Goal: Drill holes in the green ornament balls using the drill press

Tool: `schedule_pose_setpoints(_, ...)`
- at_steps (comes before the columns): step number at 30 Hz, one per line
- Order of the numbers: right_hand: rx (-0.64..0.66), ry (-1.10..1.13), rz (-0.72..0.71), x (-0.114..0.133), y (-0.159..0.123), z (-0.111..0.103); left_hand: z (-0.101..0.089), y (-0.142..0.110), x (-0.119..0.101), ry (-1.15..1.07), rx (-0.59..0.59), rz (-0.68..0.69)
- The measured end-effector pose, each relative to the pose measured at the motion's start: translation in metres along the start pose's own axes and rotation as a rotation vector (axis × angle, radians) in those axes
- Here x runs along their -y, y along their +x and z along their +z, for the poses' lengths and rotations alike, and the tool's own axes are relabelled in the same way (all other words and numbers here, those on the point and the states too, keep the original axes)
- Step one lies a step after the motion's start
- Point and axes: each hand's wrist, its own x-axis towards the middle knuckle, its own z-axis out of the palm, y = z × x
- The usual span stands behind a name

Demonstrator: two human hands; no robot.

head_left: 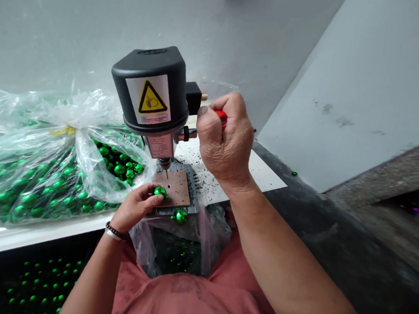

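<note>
Between the thumb and fingers of my left hand (135, 207) is a shiny green ball (160, 192), at the front left of a brown plate (181, 188) with a small hole. My right hand (227, 141) is wrapped round the red knob (221, 118) of a lever on a small black bench drill (150, 84). The drill's thin bit (167, 174) points down over the plate, apart from the ball in my fingers. A second green ball (181, 216) shows just past the plate's front edge; whether it rests on anything, I cannot tell.
A big clear plastic bag (82, 152) of green balls lies left of the drill, partly open. Dark shavings litter the white tabletop (262, 175). Below the table edge in front of me hangs an open plastic bag (139, 241) with green balls inside. More balls (36, 286) are at lower left.
</note>
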Motion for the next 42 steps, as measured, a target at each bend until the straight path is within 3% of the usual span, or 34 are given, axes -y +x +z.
schedule_pose_setpoints(6,0.023,-0.008,-0.004,0.0,0.0,-0.001,0.005,0.016,0.005,0.061,-0.146,0.042)
schedule_pose_setpoints(12,0.033,-0.043,0.015,0.001,-0.002,-0.003,0.008,0.03,0.006,0.088,-0.169,0.036)
schedule_pose_setpoints(22,0.099,-0.081,0.037,0.002,-0.002,-0.006,0.012,0.04,0.006,0.372,-0.236,0.076)
schedule_pose_setpoints(30,0.195,-0.063,0.182,0.005,0.029,-0.002,0.018,0.045,-0.004,0.474,-0.218,0.005)
schedule_pose_setpoints(36,0.227,-0.131,0.238,-0.007,0.057,0.015,0.019,0.042,-0.001,0.447,-0.211,0.054)
schedule_pose_setpoints(42,0.233,-0.142,0.312,-0.012,0.065,0.025,0.022,0.038,-0.001,0.439,-0.236,0.094)
